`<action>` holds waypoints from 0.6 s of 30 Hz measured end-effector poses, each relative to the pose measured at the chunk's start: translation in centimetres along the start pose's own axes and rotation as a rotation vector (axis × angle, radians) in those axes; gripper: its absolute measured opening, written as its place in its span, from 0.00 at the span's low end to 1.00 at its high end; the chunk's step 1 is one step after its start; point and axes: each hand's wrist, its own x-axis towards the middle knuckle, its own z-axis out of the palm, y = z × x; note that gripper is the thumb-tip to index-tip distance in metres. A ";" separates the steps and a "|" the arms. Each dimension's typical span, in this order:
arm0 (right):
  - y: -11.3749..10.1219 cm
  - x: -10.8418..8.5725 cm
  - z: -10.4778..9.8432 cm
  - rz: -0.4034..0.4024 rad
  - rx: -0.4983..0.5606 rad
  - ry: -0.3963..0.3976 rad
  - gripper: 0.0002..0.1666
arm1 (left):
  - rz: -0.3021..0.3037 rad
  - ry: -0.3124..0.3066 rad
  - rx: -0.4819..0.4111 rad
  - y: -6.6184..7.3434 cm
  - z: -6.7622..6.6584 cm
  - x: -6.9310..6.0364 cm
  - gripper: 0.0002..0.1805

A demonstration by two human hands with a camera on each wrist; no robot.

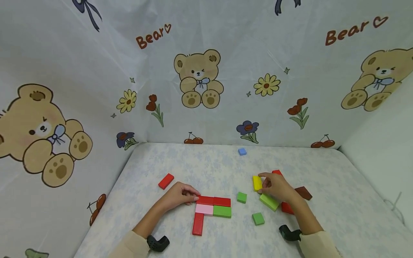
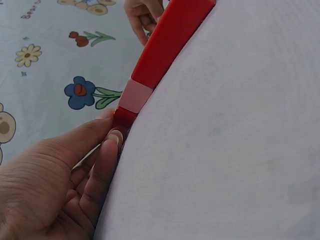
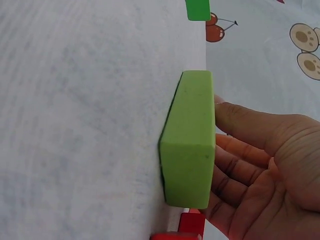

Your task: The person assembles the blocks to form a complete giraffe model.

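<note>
In the head view my left hand (image 1: 181, 195) touches the left end of a red block (image 1: 205, 200), thumb and fingertips at its edge. That block lies in a group with another red block (image 1: 222, 202), a pink block (image 1: 204, 209), a green block (image 1: 222, 211) and an upright-lying red block (image 1: 198, 224). My right hand (image 1: 276, 186) pinches a yellow block (image 1: 257, 183) between thumb and index finger, just above a light green block (image 1: 269, 202). In the right wrist view the light green block (image 3: 188, 130) hides the fingertips and the yellow block.
Small green blocks (image 1: 241, 197) lie between the group and my right hand. A red block (image 1: 166, 181) sits at the left, a blue one (image 1: 242, 151) at the back. Red blocks (image 1: 287, 208) and a brown block (image 1: 303, 193) lie around my right forearm. A printed cloth (image 1: 206, 125) hangs behind.
</note>
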 end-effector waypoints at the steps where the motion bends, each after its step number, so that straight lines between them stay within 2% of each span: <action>1: 0.1 -0.1 0.0 0.003 -0.002 0.002 0.38 | -0.005 -0.001 -0.003 -0.1 0.1 0.0 0.08; 18: 0.3 -0.2 0.6 -0.008 -0.019 0.029 0.37 | 0.000 0.004 -0.014 0.0 0.3 -0.2 0.08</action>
